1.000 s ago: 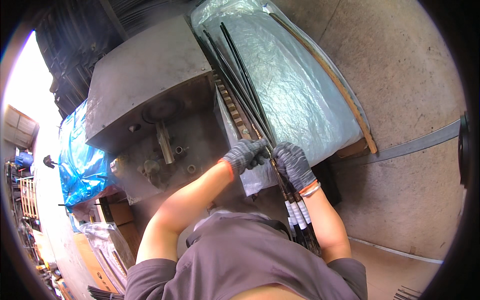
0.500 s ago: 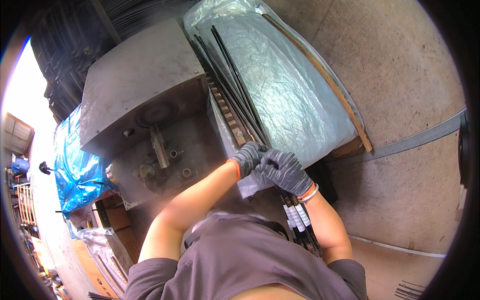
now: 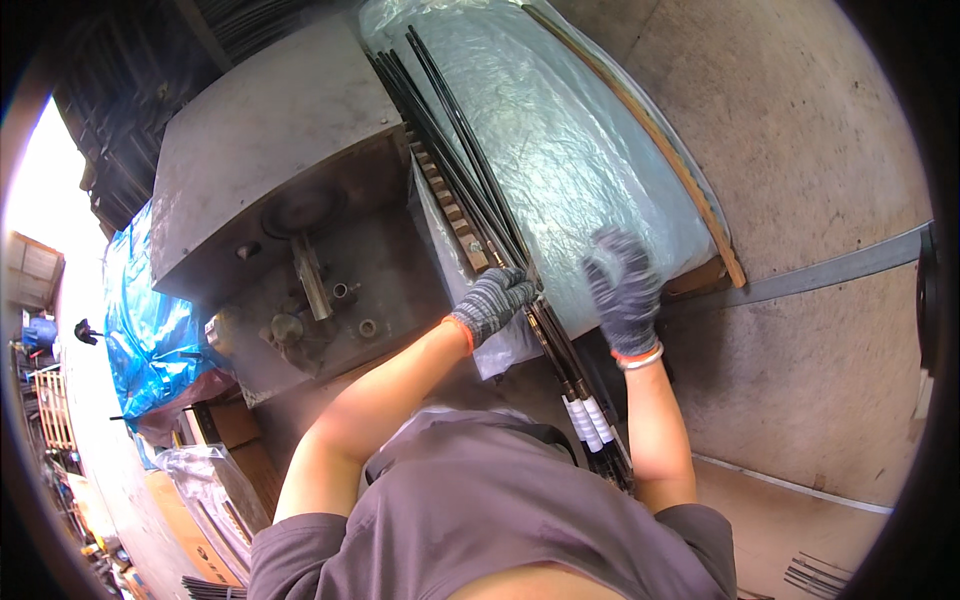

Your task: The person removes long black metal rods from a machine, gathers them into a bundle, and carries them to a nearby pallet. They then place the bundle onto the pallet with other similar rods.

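A bundle of long thin black rods (image 3: 468, 178) slants across the plastic-covered stack and passes down by my right side. White wraps (image 3: 588, 424) band the rods near their lower part. My left hand (image 3: 492, 300), in a grey striped knit glove with an orange cuff, is closed around the rods at their middle, so part of them is hidden. Lifted off to the right of the bundle, my gloved right hand (image 3: 624, 285) is over the edge of the clear plastic sheet (image 3: 570, 180). Its fingers are apart, a little blurred, and nothing shows in them.
To the left stands a grey metal machine (image 3: 270, 130) with a protruding bar (image 3: 312, 280) under its housing. A notched wooden strip (image 3: 450, 205) runs beside the rods. Another wooden strip (image 3: 650, 120) edges the stack. Blue sheeting (image 3: 150, 320) and cardboard boxes (image 3: 235, 425) are farther left.
My right hand has let go of the rods and moved up and right, its fingers opening. My left hand stays on the rods, having shifted slightly.
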`<state>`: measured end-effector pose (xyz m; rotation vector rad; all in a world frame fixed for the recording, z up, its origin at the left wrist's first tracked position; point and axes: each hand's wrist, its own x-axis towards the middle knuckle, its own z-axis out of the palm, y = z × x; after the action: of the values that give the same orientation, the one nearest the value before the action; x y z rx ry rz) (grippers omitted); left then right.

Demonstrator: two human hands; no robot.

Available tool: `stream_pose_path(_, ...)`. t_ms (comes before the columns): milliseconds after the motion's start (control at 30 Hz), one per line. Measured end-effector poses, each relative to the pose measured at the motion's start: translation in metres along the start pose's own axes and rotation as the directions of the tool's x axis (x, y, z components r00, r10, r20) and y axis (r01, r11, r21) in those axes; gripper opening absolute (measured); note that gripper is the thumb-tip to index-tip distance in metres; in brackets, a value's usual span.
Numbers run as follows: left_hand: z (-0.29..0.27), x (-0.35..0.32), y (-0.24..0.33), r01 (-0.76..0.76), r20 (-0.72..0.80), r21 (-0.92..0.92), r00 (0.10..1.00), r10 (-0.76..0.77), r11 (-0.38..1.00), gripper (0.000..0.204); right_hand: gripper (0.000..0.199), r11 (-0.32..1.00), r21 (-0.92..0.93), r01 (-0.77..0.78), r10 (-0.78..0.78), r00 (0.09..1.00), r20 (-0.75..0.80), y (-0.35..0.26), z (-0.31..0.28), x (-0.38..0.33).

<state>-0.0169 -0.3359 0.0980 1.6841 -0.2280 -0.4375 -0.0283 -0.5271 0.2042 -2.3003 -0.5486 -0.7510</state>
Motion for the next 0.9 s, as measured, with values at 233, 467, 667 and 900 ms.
stream_pose_path(233, -0.013, -0.004, 0.035, 0.223, 0.11, 0.082, 0.967, -0.231, 0.971, 0.026, 0.023, 0.999, 0.014, -0.048, 0.043, 0.975, 0.218, -0.013, 0.04, -0.043)
stream_pose_path(467, -0.001, -0.007, 0.045, -0.132, 0.059, 0.655, 0.991, 0.124, 0.744, 0.017, 0.023, 1.0, -0.018, 0.006, -0.001, 0.97, 0.242, -0.007, 0.043, -0.046)
stream_pose_path(667, 0.013, -0.022, 0.032, -0.146, -0.165, 0.683, 0.923, 0.347, 0.716, 0.016, 0.02, 0.989, 0.094, -0.113, 0.088, 0.968, 0.235, -0.007, 0.048, -0.051)
stream_pose_path(900, 0.012, -0.016, 0.017, -0.032, -0.098, 0.273, 0.993, 0.061, 0.961, 0.025, 0.012, 0.928, 0.138, -0.347, 0.318, 0.928, 0.196, -0.016, 0.044, -0.051)
